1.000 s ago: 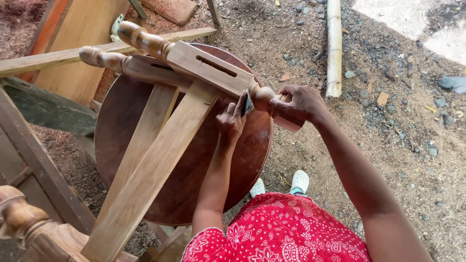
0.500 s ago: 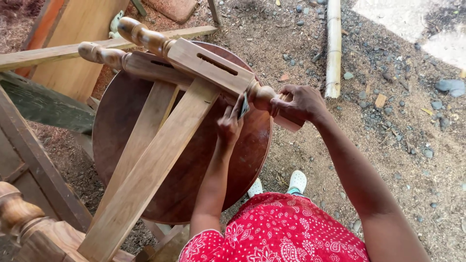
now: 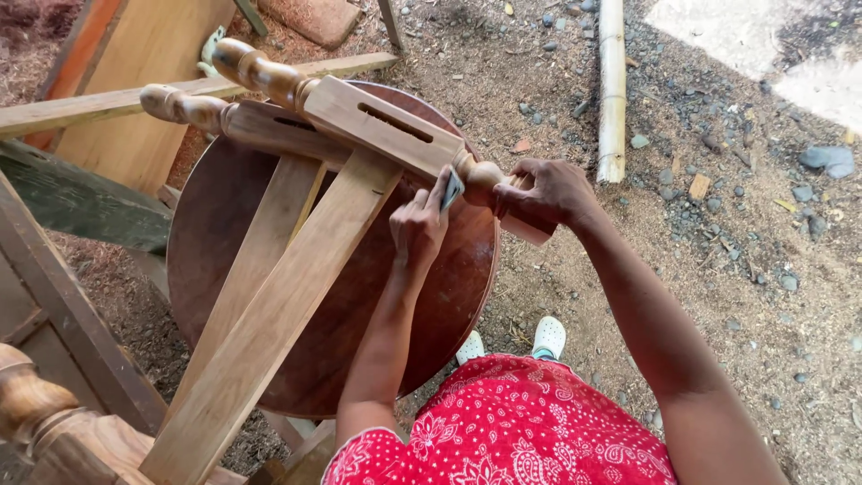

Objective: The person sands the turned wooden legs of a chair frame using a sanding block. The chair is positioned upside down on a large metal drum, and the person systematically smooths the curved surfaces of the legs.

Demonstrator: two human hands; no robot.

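A wooden frame with turned legs lies across a round dark wooden tabletop (image 3: pixel 449 296). Its nearer leg (image 3: pixel 368 117) has a slotted square section and rounded, lathe-turned ends. My right hand (image 3: pixel 546 191) grips the leg's turned end, close to the tabletop's right rim. My left hand (image 3: pixel 420 224) pinches a small folded piece of grey sandpaper (image 3: pixel 452 189) and presses it against the rounded bead of that leg. Two flat rails (image 3: pixel 278 305) run from the legs down toward the lower left.
Behind, wooden planks and boards (image 3: pixel 144 90) lean at the upper left. Another turned wooden post (image 3: pixel 36 404) sits at the lower left corner. A pale bamboo pole (image 3: pixel 612 81) lies on the gravelly dirt ground to the right. My feet in white shoes (image 3: pixel 548 337) stand below the tabletop.
My left hand has slid the sandpaper slightly up along the turned bead. The right hand keeps its grip; the view shifted slightly.
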